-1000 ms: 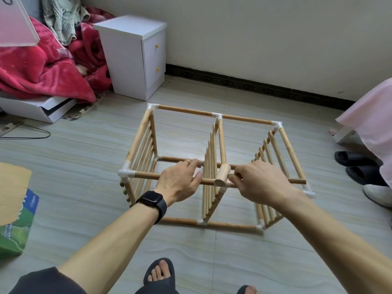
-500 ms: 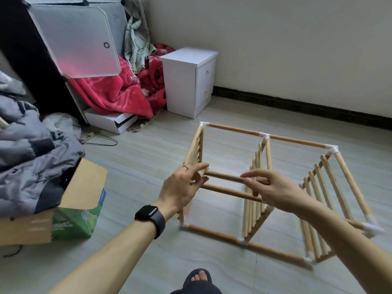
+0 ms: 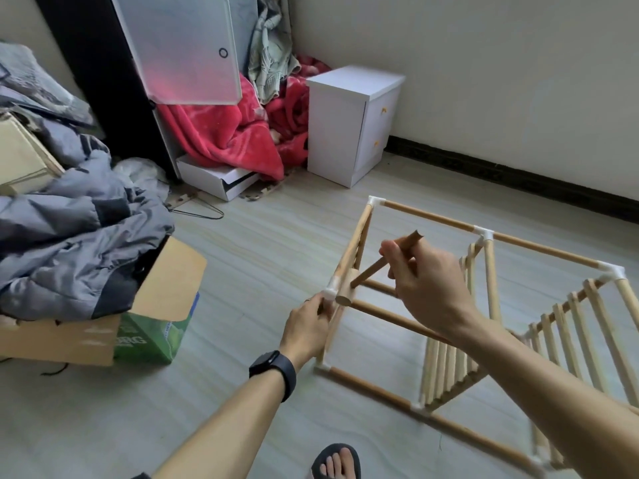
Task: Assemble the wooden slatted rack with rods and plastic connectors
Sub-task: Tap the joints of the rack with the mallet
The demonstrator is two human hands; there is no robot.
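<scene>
The wooden slatted rack (image 3: 428,216) stands on the floor, its rods joined by white plastic connectors, with slatted panels in the middle and on the right. My left hand (image 3: 307,327) grips the near-left upright just below the top corner connector (image 3: 329,292). My right hand (image 3: 423,283) holds a wooden mallet (image 3: 344,294) by its dark handle. The light cylindrical mallet head sits right beside that corner connector, touching or nearly touching it.
A white bedside cabinet (image 3: 349,122) stands by the wall behind the rack. An open cardboard box (image 3: 162,292) with a grey jacket (image 3: 76,233) lies to the left. A red blanket (image 3: 228,133) and a wire hanger (image 3: 204,210) are farther back. My sandalled foot (image 3: 337,461) is near the bottom edge.
My view swung left. My left hand slid from the top front rod to the near-left corner. My right hand carried the mallet from the middle joint over to that corner.
</scene>
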